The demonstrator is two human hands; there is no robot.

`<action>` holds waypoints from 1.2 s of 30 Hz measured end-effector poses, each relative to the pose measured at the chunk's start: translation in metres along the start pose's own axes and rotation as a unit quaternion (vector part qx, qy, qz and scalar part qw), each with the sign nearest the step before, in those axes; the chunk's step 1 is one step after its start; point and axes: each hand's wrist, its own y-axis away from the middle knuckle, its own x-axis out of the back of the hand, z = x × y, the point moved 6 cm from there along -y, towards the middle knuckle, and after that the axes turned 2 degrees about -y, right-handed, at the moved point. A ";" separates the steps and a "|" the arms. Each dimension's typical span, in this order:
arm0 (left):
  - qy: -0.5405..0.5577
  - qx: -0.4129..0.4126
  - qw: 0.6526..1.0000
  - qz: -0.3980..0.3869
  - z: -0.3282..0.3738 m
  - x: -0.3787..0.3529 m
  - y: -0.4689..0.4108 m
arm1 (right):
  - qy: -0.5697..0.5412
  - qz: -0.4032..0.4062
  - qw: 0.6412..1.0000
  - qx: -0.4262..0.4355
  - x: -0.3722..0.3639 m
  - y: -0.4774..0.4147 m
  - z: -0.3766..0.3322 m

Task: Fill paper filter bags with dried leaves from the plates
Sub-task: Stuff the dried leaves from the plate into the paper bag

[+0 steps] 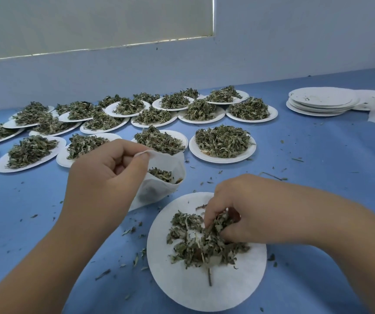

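Heaped plates: many round white paper plates (1,165) piled with crinkled grey-green dried leaves (30,150); most of the job remains, I judge
Left hand (105,175): pinches the rim of a soft white paper filter bag (157,193), keeping its mouth open; the bag rests partly filled on the blue table (317,168)
Near plate (193,293): flat white disc, thin brittle scatter left
Right hand (245,211): fingers curled round a clump there
Empty stack (322,100): smooth speckled plates, apparently emptied

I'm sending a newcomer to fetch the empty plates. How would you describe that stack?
On the blue table, look to the far right. The stack of empty plates lies there: unlike the leaf-heaped plates, these are piled together and hold only crumbs.
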 end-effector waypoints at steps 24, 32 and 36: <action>-0.095 -0.068 0.993 -0.022 0.016 -0.025 0.016 | -0.264 0.225 0.933 0.099 0.031 -0.002 -0.013; -0.045 -0.028 0.998 -0.045 0.012 -0.031 0.019 | -0.138 0.323 0.936 0.028 0.030 0.000 -0.020; -0.033 -0.010 0.998 -0.051 0.011 -0.031 0.018 | -0.083 0.347 0.931 0.072 0.033 0.005 -0.029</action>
